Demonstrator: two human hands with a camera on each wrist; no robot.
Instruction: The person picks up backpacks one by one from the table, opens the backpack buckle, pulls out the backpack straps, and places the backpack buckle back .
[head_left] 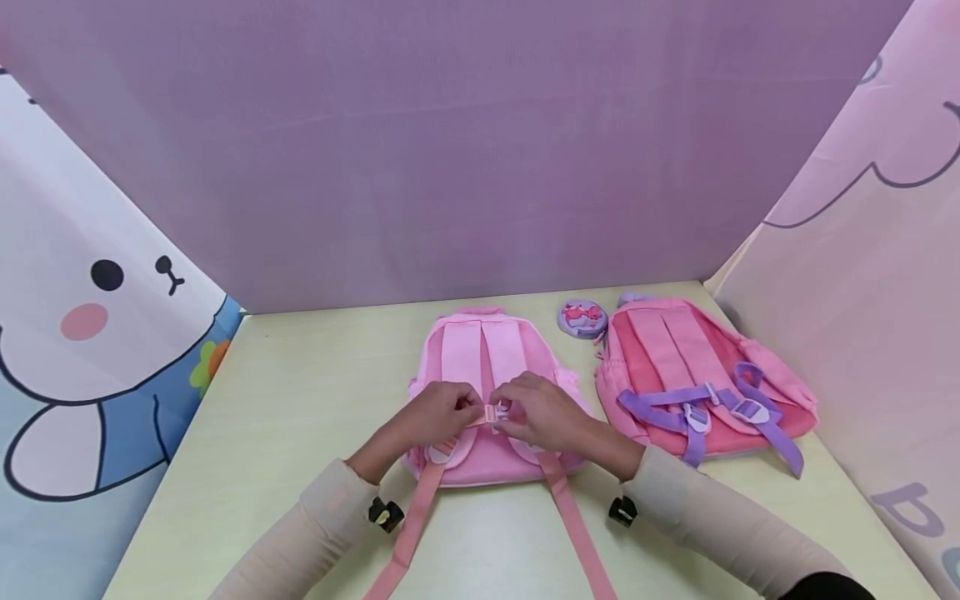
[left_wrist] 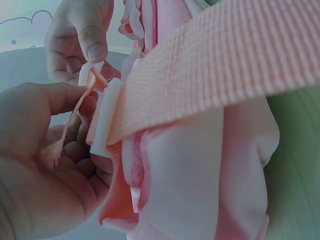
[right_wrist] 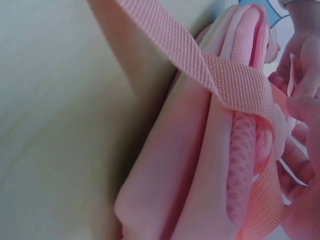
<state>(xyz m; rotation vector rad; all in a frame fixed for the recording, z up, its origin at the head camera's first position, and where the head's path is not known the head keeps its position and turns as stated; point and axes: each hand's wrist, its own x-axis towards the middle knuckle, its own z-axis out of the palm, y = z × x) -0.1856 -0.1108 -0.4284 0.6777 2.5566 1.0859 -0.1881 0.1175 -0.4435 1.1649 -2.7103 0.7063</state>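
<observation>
A light pink backpack (head_left: 487,471) lies on the table with its shoulder straps facing up. Over its middle, a small pale buckle (head_left: 491,413) on the chest strap sits between both hands. My left hand (head_left: 446,410) pinches the strap end beside the buckle; in the left wrist view a loose peach webbing end (left_wrist: 70,122) hangs across its curled fingers. From the other side, my right hand (head_left: 543,410) pinches the buckle, its fingertips close to the left ones. A white strap adjuster (left_wrist: 107,117) shows near the left hand. Fingers partly hide the buckle.
On the right lies a second, coral-pink backpack (head_left: 675,333) with purple straps (head_left: 667,396). A round purple pouch (head_left: 582,318) is beside it at the back. Two peach shoulder-strap tails (head_left: 420,517) run toward the table's front. Fabric walls enclose the table (head_left: 300,400).
</observation>
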